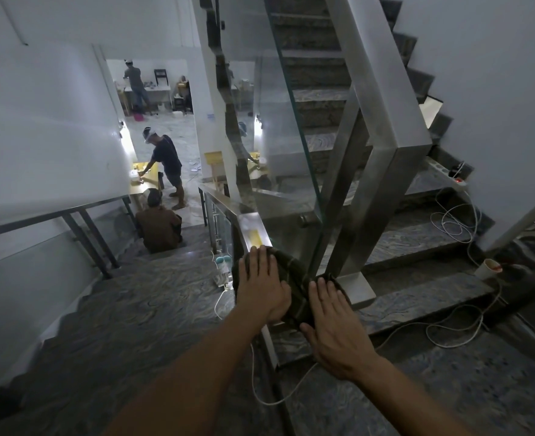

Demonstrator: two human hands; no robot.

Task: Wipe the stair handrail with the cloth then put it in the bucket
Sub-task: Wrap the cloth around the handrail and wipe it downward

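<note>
A dark green striped cloth [296, 278] is draped over the flat steel handrail [253, 228] at the landing corner. My left hand [261, 283] lies flat on the cloth's left part, fingers spread and pressing down. Just to its right, my right hand [332, 322] rests palm down on the cloth's nearer end, fingers extended. The rail runs away from me down the lower flight and turns upward at a steel post [382, 171] with a glass panel [278, 127]. No bucket is visible.
White cables [455, 221] trail over the marble steps on the right, near a power strip [448, 177] and a white cup [488, 268]. One person sits on the lower steps [157, 225]; another stands beyond [165, 162]. A wall rail [49, 215] runs at left.
</note>
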